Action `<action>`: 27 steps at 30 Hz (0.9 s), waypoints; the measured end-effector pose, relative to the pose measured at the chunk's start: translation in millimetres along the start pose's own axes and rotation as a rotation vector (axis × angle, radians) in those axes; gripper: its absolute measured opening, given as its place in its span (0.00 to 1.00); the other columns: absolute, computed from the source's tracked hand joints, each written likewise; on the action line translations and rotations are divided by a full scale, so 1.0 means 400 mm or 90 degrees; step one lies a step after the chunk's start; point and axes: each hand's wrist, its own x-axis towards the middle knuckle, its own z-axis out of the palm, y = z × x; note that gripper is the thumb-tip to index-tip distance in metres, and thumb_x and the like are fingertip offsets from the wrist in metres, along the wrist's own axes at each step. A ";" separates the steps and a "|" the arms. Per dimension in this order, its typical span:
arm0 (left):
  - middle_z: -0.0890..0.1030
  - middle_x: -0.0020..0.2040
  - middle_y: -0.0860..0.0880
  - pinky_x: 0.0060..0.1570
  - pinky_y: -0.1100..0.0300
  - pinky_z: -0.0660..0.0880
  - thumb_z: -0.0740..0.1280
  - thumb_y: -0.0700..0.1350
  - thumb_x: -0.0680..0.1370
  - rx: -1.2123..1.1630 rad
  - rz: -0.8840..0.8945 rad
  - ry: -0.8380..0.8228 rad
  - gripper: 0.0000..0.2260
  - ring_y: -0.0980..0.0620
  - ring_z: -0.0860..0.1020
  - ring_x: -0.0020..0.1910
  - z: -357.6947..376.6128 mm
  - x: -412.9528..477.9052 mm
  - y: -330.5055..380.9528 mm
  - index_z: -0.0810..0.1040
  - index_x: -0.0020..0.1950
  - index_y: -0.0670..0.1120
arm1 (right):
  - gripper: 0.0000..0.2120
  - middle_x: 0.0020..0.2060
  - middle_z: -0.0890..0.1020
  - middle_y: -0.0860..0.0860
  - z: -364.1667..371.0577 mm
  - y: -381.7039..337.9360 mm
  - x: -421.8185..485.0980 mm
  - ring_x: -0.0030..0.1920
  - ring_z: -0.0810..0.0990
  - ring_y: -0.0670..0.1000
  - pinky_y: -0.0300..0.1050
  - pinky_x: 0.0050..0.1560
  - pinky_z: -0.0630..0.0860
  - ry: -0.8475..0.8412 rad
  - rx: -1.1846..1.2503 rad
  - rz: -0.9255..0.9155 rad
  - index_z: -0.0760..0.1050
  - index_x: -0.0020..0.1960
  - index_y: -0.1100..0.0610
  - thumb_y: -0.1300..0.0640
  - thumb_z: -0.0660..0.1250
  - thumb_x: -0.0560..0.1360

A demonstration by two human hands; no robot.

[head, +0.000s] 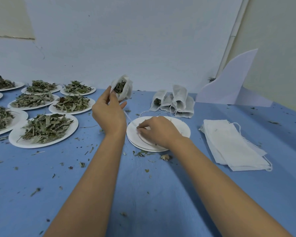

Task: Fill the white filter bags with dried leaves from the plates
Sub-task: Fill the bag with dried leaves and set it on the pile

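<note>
My left hand (109, 110) holds up a white filter bag (122, 88) by its rim, above the table; the bag's mouth is open and dried leaves show inside. My right hand (156, 130) rests with curled fingertips on a stack of bare white plates (183, 128), pinching at something small there; what it pinches is too small to tell. A thin string runs from the bag down toward my right fingers. Several white plates heaped with dried leaves (44, 128) fill the left of the table.
Filled filter bags (176, 101) lean together behind the bare plates. A pile of flat unfilled filter bags (232, 144) lies at the right. A white board (229, 82) stands at the back right against the wall. Leaf crumbs are scattered over the blue tablecloth (143, 194).
</note>
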 end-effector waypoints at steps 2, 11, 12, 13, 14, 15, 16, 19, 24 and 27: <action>0.81 0.54 0.47 0.40 0.63 0.80 0.62 0.39 0.80 -0.012 0.005 0.018 0.13 0.51 0.82 0.45 -0.003 0.006 0.005 0.77 0.64 0.42 | 0.12 0.52 0.84 0.47 -0.006 0.017 -0.008 0.43 0.77 0.48 0.43 0.43 0.71 0.008 0.016 0.018 0.81 0.56 0.48 0.51 0.61 0.78; 0.81 0.55 0.48 0.41 0.67 0.78 0.63 0.41 0.80 0.040 0.023 -0.025 0.13 0.63 0.81 0.41 0.006 -0.001 -0.025 0.78 0.64 0.43 | 0.16 0.62 0.79 0.49 -0.010 0.055 -0.026 0.59 0.76 0.51 0.43 0.53 0.69 0.185 0.144 0.112 0.75 0.65 0.51 0.55 0.60 0.78; 0.81 0.55 0.48 0.41 0.67 0.78 0.63 0.41 0.80 0.049 0.020 -0.024 0.12 0.64 0.80 0.39 0.005 -0.002 -0.035 0.78 0.63 0.43 | 0.16 0.61 0.79 0.50 -0.017 0.066 -0.030 0.60 0.76 0.52 0.44 0.53 0.69 0.250 0.170 0.164 0.76 0.64 0.52 0.55 0.59 0.78; 0.81 0.56 0.47 0.44 0.66 0.79 0.63 0.41 0.80 0.054 0.011 -0.020 0.13 0.63 0.80 0.42 0.003 -0.002 -0.045 0.78 0.63 0.43 | 0.16 0.58 0.80 0.51 -0.025 0.079 -0.034 0.59 0.76 0.54 0.44 0.50 0.69 0.294 0.192 0.226 0.76 0.63 0.53 0.56 0.57 0.79; 0.81 0.57 0.47 0.48 0.63 0.79 0.62 0.41 0.81 0.058 -0.004 -0.014 0.13 0.60 0.80 0.47 0.001 -0.002 -0.055 0.78 0.63 0.43 | 0.15 0.54 0.81 0.51 -0.031 0.094 -0.038 0.56 0.76 0.55 0.43 0.47 0.68 0.312 0.212 0.287 0.78 0.59 0.54 0.55 0.56 0.79; 0.81 0.58 0.47 0.53 0.59 0.79 0.62 0.41 0.81 0.062 -0.024 -0.008 0.13 0.55 0.80 0.52 -0.002 -0.002 -0.065 0.78 0.64 0.43 | 0.13 0.48 0.80 0.51 -0.034 0.110 -0.043 0.51 0.76 0.55 0.43 0.41 0.67 0.310 0.238 0.333 0.78 0.51 0.55 0.55 0.55 0.79; 0.81 0.59 0.46 0.56 0.55 0.78 0.62 0.41 0.81 0.061 -0.048 -0.002 0.13 0.52 0.79 0.56 -0.005 -0.001 -0.076 0.78 0.64 0.43 | 0.12 0.41 0.78 0.51 -0.035 0.120 -0.047 0.46 0.74 0.55 0.43 0.37 0.64 0.304 0.269 0.363 0.74 0.42 0.55 0.56 0.54 0.79; 0.80 0.60 0.46 0.61 0.51 0.75 0.62 0.42 0.81 0.035 -0.133 -0.003 0.13 0.47 0.78 0.59 -0.007 -0.006 -0.107 0.77 0.65 0.45 | 0.16 0.31 0.70 0.48 -0.027 0.129 -0.051 0.33 0.67 0.49 0.45 0.32 0.60 0.316 0.370 0.391 0.64 0.33 0.56 0.57 0.54 0.80; 0.80 0.58 0.49 0.46 0.63 0.79 0.62 0.42 0.81 -0.002 -0.170 -0.003 0.12 0.49 0.80 0.56 -0.004 -0.022 -0.131 0.78 0.63 0.47 | 0.10 0.43 0.76 0.48 -0.003 0.092 -0.039 0.43 0.73 0.49 0.40 0.37 0.64 0.253 0.460 0.336 0.75 0.50 0.57 0.57 0.55 0.79; 0.80 0.56 0.49 0.56 0.56 0.78 0.62 0.41 0.80 -0.013 -0.166 -0.004 0.12 0.49 0.79 0.57 -0.006 -0.022 -0.134 0.78 0.63 0.46 | 0.19 0.67 0.72 0.50 0.009 0.076 -0.041 0.68 0.68 0.50 0.40 0.66 0.59 0.182 0.393 0.284 0.68 0.69 0.55 0.53 0.56 0.80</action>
